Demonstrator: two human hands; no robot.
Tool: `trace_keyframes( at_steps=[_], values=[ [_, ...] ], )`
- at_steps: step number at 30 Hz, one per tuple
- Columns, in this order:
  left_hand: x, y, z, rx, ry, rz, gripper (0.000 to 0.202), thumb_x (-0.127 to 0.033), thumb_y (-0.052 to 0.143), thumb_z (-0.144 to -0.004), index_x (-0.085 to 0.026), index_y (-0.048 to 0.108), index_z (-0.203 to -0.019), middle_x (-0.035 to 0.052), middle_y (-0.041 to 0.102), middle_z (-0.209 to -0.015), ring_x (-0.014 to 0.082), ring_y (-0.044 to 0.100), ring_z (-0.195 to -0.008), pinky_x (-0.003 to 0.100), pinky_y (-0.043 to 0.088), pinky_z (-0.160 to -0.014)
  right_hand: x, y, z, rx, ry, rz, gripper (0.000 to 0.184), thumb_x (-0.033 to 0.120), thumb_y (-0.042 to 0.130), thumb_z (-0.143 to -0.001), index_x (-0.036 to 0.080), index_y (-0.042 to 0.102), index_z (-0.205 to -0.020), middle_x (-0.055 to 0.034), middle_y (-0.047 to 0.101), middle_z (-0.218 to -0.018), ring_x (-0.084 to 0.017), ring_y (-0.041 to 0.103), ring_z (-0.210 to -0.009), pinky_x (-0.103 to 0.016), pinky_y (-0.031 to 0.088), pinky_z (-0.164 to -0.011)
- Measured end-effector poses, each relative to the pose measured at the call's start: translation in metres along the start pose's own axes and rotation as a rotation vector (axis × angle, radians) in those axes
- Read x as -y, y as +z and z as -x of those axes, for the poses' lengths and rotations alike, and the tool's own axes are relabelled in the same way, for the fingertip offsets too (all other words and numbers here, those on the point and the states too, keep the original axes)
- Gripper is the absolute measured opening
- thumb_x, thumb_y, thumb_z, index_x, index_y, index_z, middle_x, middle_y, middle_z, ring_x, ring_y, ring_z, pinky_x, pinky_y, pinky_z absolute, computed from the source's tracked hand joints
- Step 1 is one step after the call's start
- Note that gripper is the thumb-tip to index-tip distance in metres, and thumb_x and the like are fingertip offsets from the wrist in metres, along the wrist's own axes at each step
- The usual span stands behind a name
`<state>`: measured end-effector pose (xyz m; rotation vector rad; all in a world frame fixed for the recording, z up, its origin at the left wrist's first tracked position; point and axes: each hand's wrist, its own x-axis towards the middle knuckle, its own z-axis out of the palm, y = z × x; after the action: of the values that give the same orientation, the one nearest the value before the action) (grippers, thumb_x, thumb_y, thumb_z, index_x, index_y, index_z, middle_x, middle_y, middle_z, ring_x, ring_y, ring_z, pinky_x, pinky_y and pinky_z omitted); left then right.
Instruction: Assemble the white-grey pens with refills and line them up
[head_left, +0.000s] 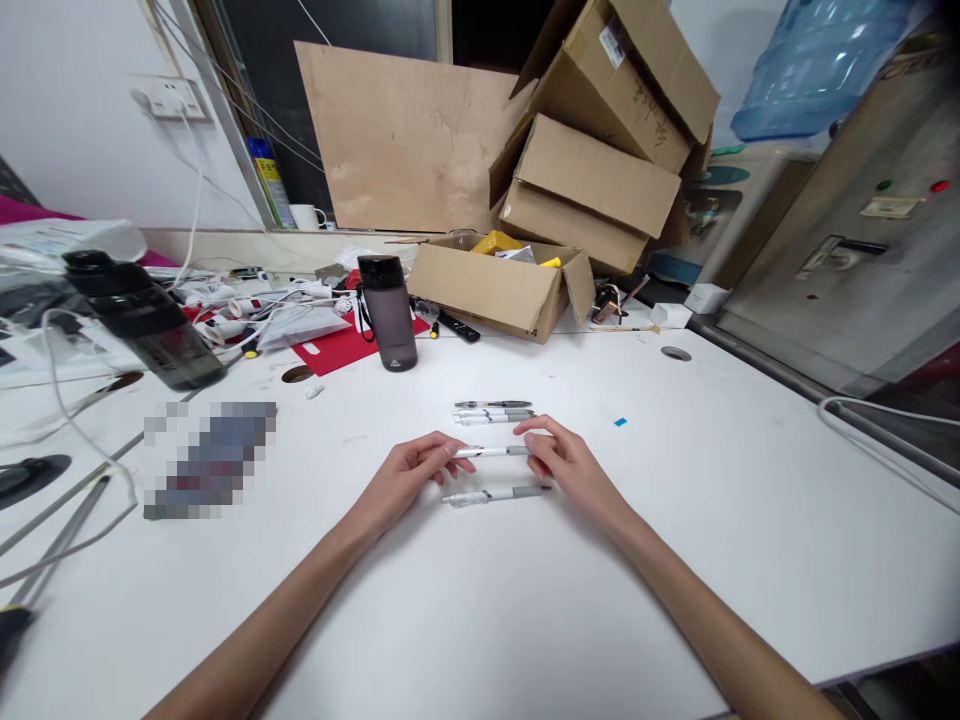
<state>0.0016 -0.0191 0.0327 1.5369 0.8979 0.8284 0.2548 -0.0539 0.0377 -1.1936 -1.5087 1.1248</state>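
A white pen with a grey grip (pixel 493 452) lies crosswise between my two hands. My left hand (pixel 420 465) pinches its left end between thumb and fingers. At the grey end, my right hand (pixel 562 455) has its thumb and fingers closed on the pen, with the index finger lifted. Nearer to me, a similar pen (pixel 495 495) rests on the white table (pixel 480 610), just below the hands. Beyond the held pen lie another white-and-grey pen (pixel 491 416) and a darker, clear-bodied pen (pixel 493 404), side by side and roughly parallel.
A dark bottle (pixel 388 315) stands behind the pens, left of an open cardboard box (pixel 487 285). Another bottle (pixel 146 320) leans at the left, above a blurred-out flat object (pixel 217 460). A small blue scrap (pixel 620 422) lies to the right. Cables and clutter line the back.
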Motion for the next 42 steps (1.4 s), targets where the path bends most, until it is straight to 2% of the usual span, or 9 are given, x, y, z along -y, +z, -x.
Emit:
trace_keyframes(
  at_steps=[4, 9, 14, 19, 23, 29, 34, 42],
  values=[
    [0.0001, -0.0001, 0.0009, -0.008, -0.007, -0.001, 0.036, -0.05, 0.059, -0.099, -0.017, 0.073, -0.104, 0.0074, 0.076, -0.098, 0.0168, 0.059, -0.08, 0.029, 0.047, -0.078, 0.0008, 0.0001, 0.0001, -0.014, -0.075, 0.003, 0.02, 0.038, 0.058, -0.096, 0.025, 0.062, -0.11, 0.0037, 0.05, -0.076, -0.014, 0.041, -0.067, -0.029, 0.032, -0.065],
    [0.0015, -0.001, 0.0006, 0.013, -0.005, 0.003, 0.036, -0.049, 0.058, -0.099, -0.017, 0.073, -0.104, 0.0076, 0.076, -0.099, 0.0167, 0.058, -0.079, 0.029, 0.047, -0.078, -0.0004, 0.0011, 0.0007, 0.018, 0.006, 0.002, 0.026, 0.045, 0.048, -0.101, 0.024, 0.061, -0.11, 0.0061, 0.043, -0.062, -0.014, 0.036, -0.06, -0.029, 0.027, -0.06],
    [-0.0004, -0.0009, -0.0003, -0.006, -0.006, 0.001, 0.036, -0.049, 0.058, -0.099, -0.016, 0.073, -0.104, 0.0081, 0.076, -0.097, 0.0172, 0.058, -0.079, 0.029, 0.047, -0.077, 0.0006, 0.0013, 0.0004, -0.022, -0.096, 0.024, 0.019, 0.038, 0.057, -0.096, 0.025, 0.062, -0.109, 0.0025, 0.052, -0.079, -0.014, 0.044, -0.07, -0.029, 0.033, -0.067],
    [0.0012, -0.0006, 0.0002, 0.012, 0.017, -0.004, 0.034, -0.047, 0.059, -0.099, -0.017, 0.073, -0.106, 0.0073, 0.076, -0.097, 0.0164, 0.058, -0.08, 0.028, 0.047, -0.078, 0.001, 0.0013, 0.0021, 0.026, -0.027, -0.009, 0.022, 0.043, 0.051, -0.1, 0.026, 0.06, -0.11, 0.0065, 0.039, -0.062, -0.014, 0.036, -0.061, -0.028, 0.026, -0.06],
    [0.0024, -0.0008, 0.001, 0.019, 0.026, -0.019, 0.033, -0.046, 0.059, -0.099, -0.018, 0.073, -0.106, 0.0065, 0.077, -0.097, 0.0162, 0.058, -0.08, 0.027, 0.047, -0.078, -0.0007, 0.0021, 0.0034, 0.036, 0.058, 0.024, 0.031, 0.051, 0.044, -0.102, 0.025, 0.061, -0.109, 0.0073, 0.039, -0.056, -0.014, 0.029, -0.055, -0.029, 0.022, -0.057],
    [0.0032, -0.0016, 0.0004, 0.011, 0.005, -0.027, 0.035, -0.049, 0.057, -0.1, -0.018, 0.074, -0.104, 0.0065, 0.076, -0.097, 0.0168, 0.059, -0.08, 0.028, 0.047, -0.078, -0.0013, 0.0026, 0.001, 0.009, -0.019, 0.008, 0.021, 0.043, 0.054, -0.097, 0.025, 0.062, -0.105, 0.0042, 0.048, -0.071, -0.014, 0.039, -0.064, -0.029, 0.028, -0.062],
    [0.0035, -0.0019, 0.0001, 0.002, 0.014, -0.035, 0.035, -0.049, 0.057, -0.099, -0.019, 0.074, -0.103, 0.0061, 0.076, -0.097, 0.0167, 0.059, -0.081, 0.028, 0.048, -0.078, 0.0003, 0.0024, 0.0017, 0.029, -0.035, -0.002, 0.016, 0.037, 0.055, -0.096, 0.025, 0.061, -0.104, 0.005, 0.045, -0.07, -0.014, 0.038, -0.065, -0.03, 0.029, -0.064],
    [0.0033, -0.0007, -0.0004, 0.005, 0.051, -0.07, 0.036, -0.048, 0.056, -0.099, -0.017, 0.074, -0.106, 0.0082, 0.076, -0.096, 0.0186, 0.059, -0.081, 0.03, 0.048, -0.077, 0.004, 0.0023, 0.0031, 0.055, -0.006, -0.017, 0.022, 0.04, 0.05, -0.097, 0.023, 0.061, -0.105, 0.0056, 0.037, -0.065, -0.014, 0.032, -0.061, -0.03, 0.023, -0.06]
  ],
)
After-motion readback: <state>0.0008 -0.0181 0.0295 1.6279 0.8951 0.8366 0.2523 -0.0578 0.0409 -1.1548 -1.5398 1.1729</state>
